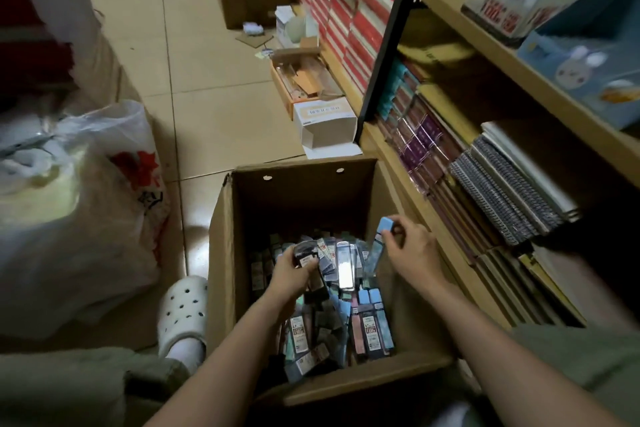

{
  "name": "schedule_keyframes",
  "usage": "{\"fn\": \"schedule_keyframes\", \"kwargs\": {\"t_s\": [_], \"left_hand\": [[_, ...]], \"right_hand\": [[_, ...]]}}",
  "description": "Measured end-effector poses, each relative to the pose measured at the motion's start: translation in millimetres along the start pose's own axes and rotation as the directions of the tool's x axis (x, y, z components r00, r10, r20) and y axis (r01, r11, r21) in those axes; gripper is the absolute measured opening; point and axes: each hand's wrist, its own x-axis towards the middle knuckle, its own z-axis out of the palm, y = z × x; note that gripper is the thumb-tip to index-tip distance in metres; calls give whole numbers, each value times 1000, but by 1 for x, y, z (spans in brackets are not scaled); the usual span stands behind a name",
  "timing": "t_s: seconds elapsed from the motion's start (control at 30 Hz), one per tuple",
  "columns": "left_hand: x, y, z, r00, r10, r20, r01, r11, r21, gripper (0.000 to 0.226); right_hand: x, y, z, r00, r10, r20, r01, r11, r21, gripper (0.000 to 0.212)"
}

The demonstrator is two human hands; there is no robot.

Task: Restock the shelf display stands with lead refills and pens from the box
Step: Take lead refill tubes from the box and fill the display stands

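Note:
An open cardboard box (221,253) stands on the floor in front of me, holding several flat lead refill packs (370,319) in blue, grey and pink. My left hand (294,270) is down inside the box, closed on a dark refill pack (304,253). My right hand (412,250) is near the box's right wall, pinching a light blue refill pack (379,243) that stands nearly upright above the pile. A display stand (581,55) with a rabbit picture sits on the shelf at the upper right.
A wooden shelf unit (485,42) on the right holds spiral notebooks (509,198) and wrapped packs. A large plastic bag (86,211) sits at the left. Small open cartons (325,121) lie on the tiled floor ahead. My white clog (183,308) rests by the box.

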Motion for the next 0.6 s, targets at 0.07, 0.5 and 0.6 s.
{"fn": "schedule_keyframes", "kwargs": {"t_s": [0.07,0.5,0.6], "left_hand": [[-5,13,0,998,50,35,-51,999,14,21],[-10,133,10,921,144,362,-219,960,176,25],[-10,188,18,859,175,481,-310,926,216,23]], "right_hand": [[-10,4,2,1000,-28,6,28,999,18,20],[30,-25,-31,996,-68,50,56,975,216,17],[47,-55,-79,995,-100,-24,102,945,312,14]]}}
